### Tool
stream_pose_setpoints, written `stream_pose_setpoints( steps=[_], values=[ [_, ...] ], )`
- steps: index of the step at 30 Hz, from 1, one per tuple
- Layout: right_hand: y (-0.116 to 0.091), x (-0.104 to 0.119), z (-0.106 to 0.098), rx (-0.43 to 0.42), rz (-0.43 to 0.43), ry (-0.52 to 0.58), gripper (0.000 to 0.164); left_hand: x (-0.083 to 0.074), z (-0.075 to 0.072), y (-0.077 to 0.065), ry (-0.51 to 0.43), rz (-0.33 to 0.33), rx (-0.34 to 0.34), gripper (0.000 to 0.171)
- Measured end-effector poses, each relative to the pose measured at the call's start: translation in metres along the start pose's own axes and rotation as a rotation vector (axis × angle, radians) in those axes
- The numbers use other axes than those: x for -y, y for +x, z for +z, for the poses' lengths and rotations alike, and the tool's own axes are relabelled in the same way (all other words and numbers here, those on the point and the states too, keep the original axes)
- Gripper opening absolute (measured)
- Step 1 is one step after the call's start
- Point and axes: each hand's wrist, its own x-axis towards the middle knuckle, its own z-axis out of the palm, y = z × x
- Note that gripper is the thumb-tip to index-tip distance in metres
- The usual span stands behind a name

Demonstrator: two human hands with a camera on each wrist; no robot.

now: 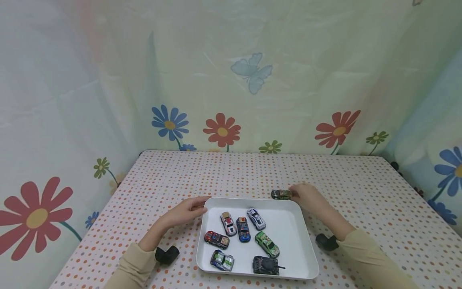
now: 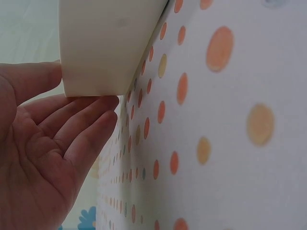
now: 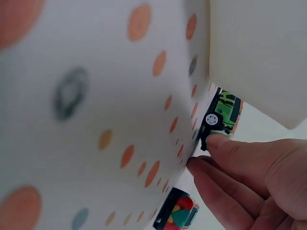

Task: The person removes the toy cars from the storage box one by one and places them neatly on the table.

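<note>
My left hand [image 1: 184, 210] rests at the far left corner of a white tray [image 1: 294, 237]. Its fingers lie fairly straight along the outside of the corner, and the thumb touches near the rim. Beyond the tray's far edge, my right hand [image 1: 308, 196] pinches one end of a green and black toy car [image 3: 224, 115] that sits on the table. Just past those fingers, the right wrist view shows a red and teal toy car [image 3: 181, 211]; the hand hides it in the head view.
Inside the tray are several toy cars, among them a green one [image 1: 267, 244] and a white one [image 1: 256, 218], plus a dark toy tank [image 1: 266, 265]. The dotted tablecloth [image 1: 223, 172] reaches back to a flowered curtain [image 1: 288, 100]. Black wrist devices sit near both sleeves.
</note>
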Motion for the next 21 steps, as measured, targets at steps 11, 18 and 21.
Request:
stream_pose_setpoints(
  steps=[11, 18, 21],
  values=[
    [-0.020, 0.010, -0.017, -0.072, -0.050, -0.050, 0.029, 0.004, 0.001, -0.001, 0.014, -0.001, 0.010, 0.050],
    [-0.028, 0.022, -0.024, -0.158, -0.123, -0.029, 0.031, 0.003, -0.002, 0.001, 0.001, 0.007, 0.014, 0.050],
    [-0.034, 0.032, -0.026, -0.159, -0.171, -0.001, 0.031, 0.002, -0.002, 0.000, -0.007, 0.003, 0.016, 0.050]
  ],
)
